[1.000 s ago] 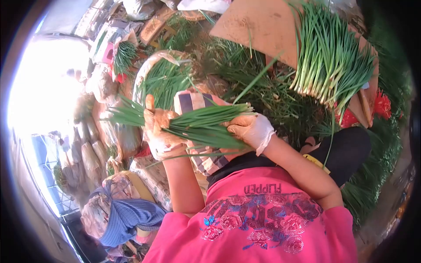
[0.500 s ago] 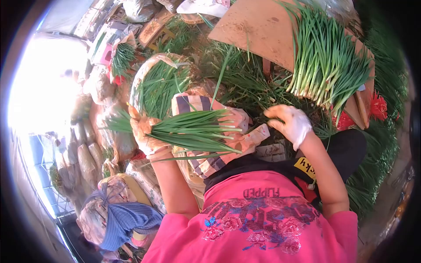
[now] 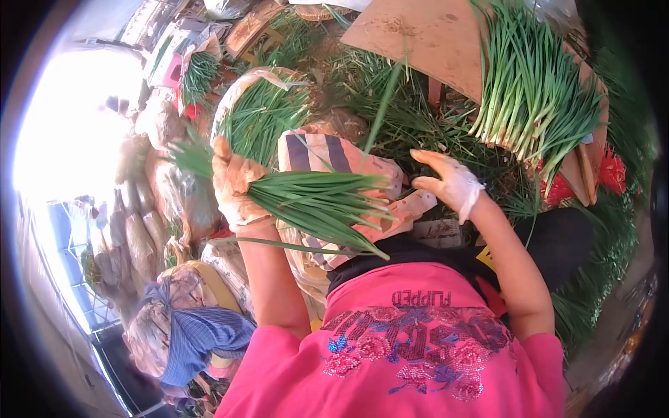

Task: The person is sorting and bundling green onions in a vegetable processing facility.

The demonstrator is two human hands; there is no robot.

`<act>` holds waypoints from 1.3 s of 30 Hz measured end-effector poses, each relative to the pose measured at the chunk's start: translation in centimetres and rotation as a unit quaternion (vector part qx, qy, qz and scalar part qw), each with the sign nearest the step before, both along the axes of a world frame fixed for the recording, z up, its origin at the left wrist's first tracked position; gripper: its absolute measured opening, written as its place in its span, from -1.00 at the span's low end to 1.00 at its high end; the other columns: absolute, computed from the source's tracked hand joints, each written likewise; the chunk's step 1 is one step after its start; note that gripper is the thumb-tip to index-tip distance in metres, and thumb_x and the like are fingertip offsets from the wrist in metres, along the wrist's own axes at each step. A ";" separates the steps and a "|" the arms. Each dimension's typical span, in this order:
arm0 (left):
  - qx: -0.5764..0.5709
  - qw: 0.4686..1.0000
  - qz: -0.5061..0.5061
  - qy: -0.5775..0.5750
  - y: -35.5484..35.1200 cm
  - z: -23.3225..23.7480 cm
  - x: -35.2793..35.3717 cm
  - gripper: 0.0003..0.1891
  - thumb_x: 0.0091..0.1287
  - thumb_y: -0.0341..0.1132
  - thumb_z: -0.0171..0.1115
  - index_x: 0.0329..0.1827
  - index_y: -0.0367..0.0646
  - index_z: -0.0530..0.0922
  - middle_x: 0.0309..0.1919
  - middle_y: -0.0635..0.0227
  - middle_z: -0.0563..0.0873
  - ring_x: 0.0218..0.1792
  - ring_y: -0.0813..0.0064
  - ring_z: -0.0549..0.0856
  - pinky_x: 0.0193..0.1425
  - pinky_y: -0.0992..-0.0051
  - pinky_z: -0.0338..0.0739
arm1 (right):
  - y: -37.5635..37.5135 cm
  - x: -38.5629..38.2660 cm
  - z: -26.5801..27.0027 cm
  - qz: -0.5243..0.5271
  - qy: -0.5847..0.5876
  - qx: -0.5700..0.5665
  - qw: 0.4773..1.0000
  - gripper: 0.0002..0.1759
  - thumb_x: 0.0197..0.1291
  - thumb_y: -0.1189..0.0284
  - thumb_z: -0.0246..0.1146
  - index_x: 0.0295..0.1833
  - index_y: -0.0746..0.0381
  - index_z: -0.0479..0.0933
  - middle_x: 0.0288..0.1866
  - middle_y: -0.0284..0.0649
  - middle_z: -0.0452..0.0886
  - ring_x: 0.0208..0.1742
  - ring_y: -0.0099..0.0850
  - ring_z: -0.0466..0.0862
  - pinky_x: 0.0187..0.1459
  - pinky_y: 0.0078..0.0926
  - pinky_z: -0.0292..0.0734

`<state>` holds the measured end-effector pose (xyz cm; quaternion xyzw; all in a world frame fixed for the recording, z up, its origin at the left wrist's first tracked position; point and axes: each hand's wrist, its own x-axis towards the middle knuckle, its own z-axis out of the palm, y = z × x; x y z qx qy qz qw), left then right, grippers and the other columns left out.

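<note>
My left hand (image 3: 238, 182), in a light stained glove, is closed around a bunch of green chives (image 3: 317, 198). The cut ends point right, and the leafy tips stick out beyond my fist to the left. One loose blade hangs below the bunch across my forearm. My gloved right hand (image 3: 449, 182) holds nothing; its thumb and fingers are apart, to the right of the bunch. Between the hands a single green blade (image 3: 385, 108) stands out, blurred, above the striped cloth (image 3: 313, 155) on my lap.
A brown board (image 3: 418, 38) at the upper right bears a large pile of chives (image 3: 536, 94). Red ties (image 3: 613, 171) lie beside it. A plastic-lined container of greens (image 3: 261, 118) stands behind my left hand. At lower left sits another person in a blue scarf (image 3: 202, 341).
My right hand's fingers have spread from a more curled pose. The bunch in my left hand now tilts down slightly to the right. The whole view has shifted a little.
</note>
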<state>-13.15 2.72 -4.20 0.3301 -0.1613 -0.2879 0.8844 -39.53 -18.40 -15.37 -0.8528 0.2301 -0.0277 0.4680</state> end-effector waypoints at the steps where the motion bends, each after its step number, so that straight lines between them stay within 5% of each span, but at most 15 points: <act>1: -0.086 0.985 -0.151 -0.010 -0.4 -0.5 0.9 -0.74 0.44 -0.29 -0.04 0.08 -0.20 0.44 -0.73 0.63 0.27 -0.72 0.75 0.31 -0.56 0.68 0.35 | 0.4 1.6 1.0 0.023 -0.016 0.044 0.999 -0.30 0.14 0.11 0.22 0.34 0.22 0.30 0.39 -0.07 0.29 0.41 -0.20 0.27 0.39 -0.31 0.13; 2: -0.083 0.985 -0.151 0.011 -1.3 0.2 0.1 -0.67 0.48 -0.27 -0.22 0.13 -0.18 0.45 -0.76 0.64 0.26 -0.73 0.75 0.25 -0.48 0.62 0.34 | 0.8 3.1 2.0 0.047 -0.033 0.089 0.994 -0.23 0.15 0.12 0.22 0.40 0.25 0.20 0.45 -0.09 0.22 0.45 -0.22 0.23 0.41 -0.32 0.09; 7: -0.022 0.982 -0.189 -0.013 -5.3 2.6 -2.6 -0.65 0.40 -0.35 -0.01 0.16 -0.35 0.43 -0.73 0.67 0.30 -0.69 0.73 0.28 -0.38 0.61 0.37 | 4.4 6.2 8.6 0.073 -0.199 0.392 0.895 -0.07 -0.03 0.42 0.39 0.45 0.30 0.09 0.49 -0.13 0.13 0.49 -0.27 0.15 0.44 -0.39 0.01; 10: -0.025 0.978 -0.200 -0.055 -6.0 3.6 -1.9 -0.62 0.41 -0.31 -0.03 0.18 -0.39 0.40 -0.74 0.65 0.30 -0.70 0.71 0.30 -0.37 0.57 0.39 | 3.2 4.5 10.2 -0.038 -0.258 0.029 0.965 0.00 -0.09 0.35 0.42 0.46 0.27 0.06 0.42 0.00 0.23 0.44 -0.16 0.23 0.41 -0.36 0.09; 14: -0.016 0.985 -0.164 -0.057 -6.6 4.6 -2.8 -0.57 0.41 -0.27 -0.04 0.20 -0.43 0.37 -0.77 0.63 0.30 -0.68 0.69 0.33 -0.34 0.53 0.40 | 1.8 2.4 11.8 -0.058 -0.378 -0.120 0.916 -0.32 -0.23 0.44 0.40 0.16 0.19 0.47 0.18 -0.09 0.48 0.24 -0.09 0.45 0.26 -0.18 0.31; 20: -0.017 0.992 -0.121 -0.040 -7.4 4.0 -5.5 -0.44 0.37 -0.20 0.10 0.28 -0.46 0.25 -0.77 0.64 0.31 -0.66 0.69 0.35 -0.35 0.51 0.41 | 4.4 7.0 11.4 -0.007 -0.392 -0.278 0.877 -0.62 -0.08 0.38 0.37 -0.06 0.12 0.54 0.02 -0.27 0.59 0.15 -0.19 0.52 0.12 -0.18 0.38; 23: -0.053 0.990 -0.131 -0.022 -6.4 2.2 -3.1 -0.46 0.32 -0.30 0.13 0.29 -0.44 0.25 -0.74 0.67 0.29 -0.67 0.70 0.34 -0.35 0.53 0.45 | 4.7 5.5 10.7 -0.016 -0.471 0.035 0.881 -0.80 0.08 0.45 0.27 -0.14 0.19 0.54 -0.15 -0.26 0.63 -0.07 -0.32 0.61 -0.02 -0.34 0.46; 24: -0.057 0.991 -0.118 -0.008 -6.0 1.8 -2.6 -0.47 0.32 -0.34 0.13 0.29 -0.44 0.25 -0.74 0.68 0.28 -0.68 0.71 0.34 -0.36 0.55 0.45 | 5.6 3.0 11.5 -0.099 -0.341 0.346 0.869 -0.93 0.17 0.50 0.18 -0.23 0.24 0.51 -0.32 -0.22 0.62 -0.36 -0.50 0.59 -0.26 -0.52 0.47; 26: -0.019 0.999 -0.018 -0.043 -5.3 1.3 -1.5 -0.54 0.29 -0.49 0.13 0.26 -0.38 0.32 -0.71 0.68 0.26 -0.69 0.79 0.28 -0.46 0.62 0.45 | 4.1 -1.3 15.1 -0.166 -0.217 0.602 0.750 -0.84 0.08 0.64 0.21 -0.36 0.26 0.34 -0.51 -0.19 0.56 -0.71 -0.57 0.39 -0.73 -0.62 0.22; 29: -0.011 0.999 0.034 -0.008 -3.8 0.8 1.2 -0.56 0.32 -0.42 0.08 0.27 -0.31 0.34 -0.70 0.68 0.24 -0.70 0.79 0.24 -0.49 0.67 0.37 | 2.6 -7.4 12.4 -0.183 -0.179 0.548 0.796 -0.88 0.07 0.56 0.25 -0.35 0.29 0.42 -0.47 -0.07 0.62 -0.72 -0.55 0.45 -0.74 -0.65 0.27; 31: 0.033 0.996 0.088 -0.001 -3.2 1.1 1.9 -0.59 0.40 -0.35 -0.02 0.30 -0.21 0.35 -0.71 0.68 0.20 -0.72 0.79 0.21 -0.53 0.72 0.32 | 0.4 -10.4 8.7 -0.125 -0.061 0.379 0.915 -0.73 0.06 0.46 0.31 -0.16 0.39 0.53 -0.26 -0.05 0.67 -0.41 -0.37 0.66 -0.35 -0.45 0.57; 32: 0.048 0.994 0.092 -0.024 -3.2 1.3 1.7 -0.58 0.38 -0.35 0.00 0.30 -0.21 0.34 -0.71 0.68 0.20 -0.72 0.79 0.21 -0.53 0.72 0.32 | -0.2 -11.2 7.0 -0.045 0.005 -0.048 0.998 -0.50 0.03 0.29 0.33 0.09 0.28 0.50 0.05 -0.07 0.59 0.03 -0.21 0.61 0.04 -0.23 0.47; 34: 0.078 0.990 0.091 -0.072 -3.7 2.0 1.1 -0.54 0.35 -0.35 0.05 0.32 -0.20 0.32 -0.71 0.68 0.19 -0.71 0.79 0.22 -0.51 0.71 0.33 | 0.9 -10.0 6.6 -0.076 0.122 -0.314 0.938 -0.24 -0.03 0.16 0.34 0.32 0.14 0.33 0.35 -0.12 0.34 0.39 -0.14 0.28 0.33 -0.11 0.13; 35: 0.052 0.996 0.049 -0.045 -3.9 2.3 1.1 -0.44 0.25 -0.37 0.18 0.34 -0.23 0.30 -0.69 0.68 0.22 -0.68 0.79 0.24 -0.47 0.70 0.35 | 0.9 -8.8 7.1 -0.057 0.143 -0.244 0.958 -0.01 -0.08 0.02 0.34 0.46 0.12 0.11 0.47 -0.12 0.13 0.50 -0.16 0.05 0.42 -0.09 -0.11; 39: 0.021 0.996 -0.041 -0.077 -5.6 2.5 -1.0 -0.54 0.41 -0.35 -0.03 0.33 -0.36 0.24 -0.75 0.68 0.23 -0.66 0.74 0.28 -0.33 0.66 0.40 | 3.7 -3.4 9.8 -0.018 0.052 -0.232 0.971 0.30 -0.29 -0.12 0.41 0.50 0.23 -0.08 0.50 -0.02 0.05 0.52 -0.10 0.02 0.43 -0.07 -0.10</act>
